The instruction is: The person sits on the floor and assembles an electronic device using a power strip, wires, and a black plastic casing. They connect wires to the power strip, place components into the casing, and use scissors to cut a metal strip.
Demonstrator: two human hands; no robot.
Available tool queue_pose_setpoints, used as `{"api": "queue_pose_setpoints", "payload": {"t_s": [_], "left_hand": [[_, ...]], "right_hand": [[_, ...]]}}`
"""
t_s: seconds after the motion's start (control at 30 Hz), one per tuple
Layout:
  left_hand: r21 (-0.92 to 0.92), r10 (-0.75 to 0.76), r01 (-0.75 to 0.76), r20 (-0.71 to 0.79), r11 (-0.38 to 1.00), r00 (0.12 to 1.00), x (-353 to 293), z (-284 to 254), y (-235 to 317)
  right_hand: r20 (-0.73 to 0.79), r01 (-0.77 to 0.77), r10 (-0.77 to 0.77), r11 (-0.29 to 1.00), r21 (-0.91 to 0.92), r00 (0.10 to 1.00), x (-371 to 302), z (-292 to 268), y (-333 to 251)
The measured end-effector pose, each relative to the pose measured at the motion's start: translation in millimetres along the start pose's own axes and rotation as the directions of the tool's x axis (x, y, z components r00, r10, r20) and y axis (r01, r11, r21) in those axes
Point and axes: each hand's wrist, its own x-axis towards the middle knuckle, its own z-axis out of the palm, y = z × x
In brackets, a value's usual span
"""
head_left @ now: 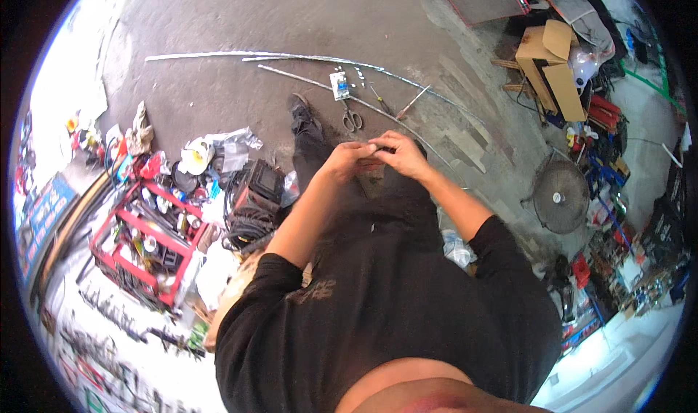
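Observation:
My left hand (347, 158) and my right hand (404, 155) meet in front of my lap, thumbs and fingertips pinched close together. Whatever lies between the fingertips is too small to make out. Just beyond them on the floor are dark-handled scissors (352, 119). A small white and blue box (339, 85) rests past the scissors, with several tiny white pieces (359, 74) beside it. To the right of these lie a thin screwdriver (376, 91) and a slim stick-like tool (414, 102).
Long thin metal strips (218, 54) stretch across the concrete floor ahead. At left stand a red-framed tool crate (163, 286) and a dark machine with coiled cables (254, 195). A round fan (560, 196) and an open cardboard box (542, 53) are at right, amid clutter.

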Motion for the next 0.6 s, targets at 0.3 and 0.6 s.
{"api": "queue_pose_setpoints", "payload": {"t_s": [0.3,0.6], "left_hand": [[0.147,-0.105,0.123,-0.126,0.982,0.987,33,-108,61],[0.738,0.120,-0.004,-0.105,0.674,0.987,195,-172,138]], "right_hand": [[-0.081,-0.219,0.251,0.934,0.284,0.965,78,84,10],[-0.377,-0.506,0.555,0.831,0.229,0.741,115,73,326]]}}
